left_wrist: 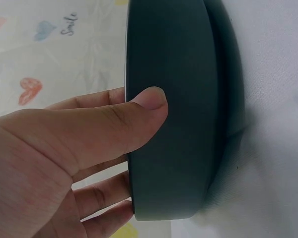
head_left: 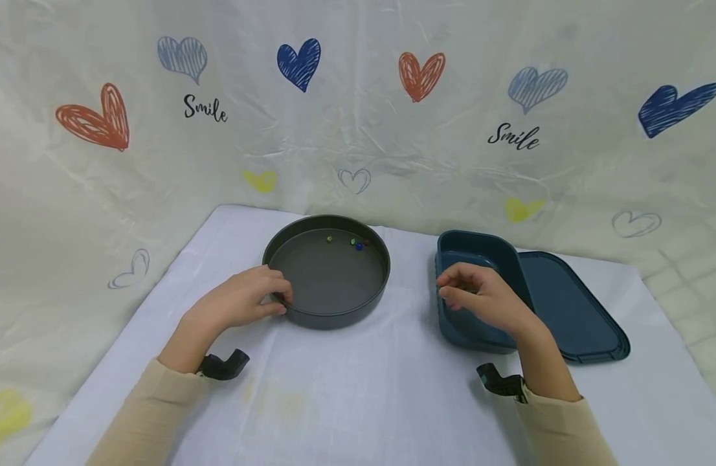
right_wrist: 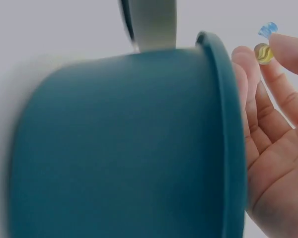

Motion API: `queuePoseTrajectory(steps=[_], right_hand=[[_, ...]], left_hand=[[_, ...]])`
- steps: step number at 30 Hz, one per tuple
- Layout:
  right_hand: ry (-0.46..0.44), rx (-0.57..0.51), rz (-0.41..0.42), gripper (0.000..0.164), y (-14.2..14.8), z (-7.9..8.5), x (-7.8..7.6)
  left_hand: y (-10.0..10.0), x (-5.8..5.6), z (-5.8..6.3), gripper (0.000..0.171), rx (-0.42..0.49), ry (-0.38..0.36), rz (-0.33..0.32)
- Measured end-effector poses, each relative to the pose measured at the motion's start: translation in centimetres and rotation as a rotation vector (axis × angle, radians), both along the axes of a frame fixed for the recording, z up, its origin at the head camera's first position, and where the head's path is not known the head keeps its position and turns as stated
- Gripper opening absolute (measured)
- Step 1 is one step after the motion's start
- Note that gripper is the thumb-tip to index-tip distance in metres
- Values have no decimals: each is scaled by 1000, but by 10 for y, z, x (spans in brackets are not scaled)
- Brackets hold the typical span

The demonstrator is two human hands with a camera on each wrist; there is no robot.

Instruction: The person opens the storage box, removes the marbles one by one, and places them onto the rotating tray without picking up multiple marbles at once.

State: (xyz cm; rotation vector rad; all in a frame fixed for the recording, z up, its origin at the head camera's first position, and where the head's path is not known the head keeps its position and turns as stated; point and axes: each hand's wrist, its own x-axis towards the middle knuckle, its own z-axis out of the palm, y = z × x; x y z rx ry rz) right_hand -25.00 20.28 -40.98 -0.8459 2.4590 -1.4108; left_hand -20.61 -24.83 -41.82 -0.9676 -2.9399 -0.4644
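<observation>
A round dark grey pan [head_left: 329, 278] stands on the table, with several small coloured marbles [head_left: 359, 246] near its far side. My left hand [head_left: 244, 299] grips its near-left rim, thumb [left_wrist: 151, 99] flat against the outer wall and fingers over the inside. To the right is a deep teal plastic box [head_left: 477, 349], uncovered on top. Over its left side is my right hand [head_left: 487, 294]. In the right wrist view, thumb and fingertips pinch a yellow swirled marble [right_wrist: 263, 53] and a blue glass marble [right_wrist: 268, 29], just outside the box's rim [right_wrist: 228, 139].
A flat teal lid [head_left: 579, 310] lies to the right of the box, partly behind it. White cloth [head_left: 358, 401] covers the table. A pale sheet printed with hearts [head_left: 358, 142] hangs behind the table. Each wrist carries a black camera mount [head_left: 224, 366].
</observation>
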Motion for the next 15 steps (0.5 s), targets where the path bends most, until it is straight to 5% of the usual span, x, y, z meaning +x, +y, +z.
queuePoseTrajectory(steps=[15], right_hand=[[3,9,75,13,-75,13,-9]], left_hand=[[1,-1,1,19,-11,-11,13]])
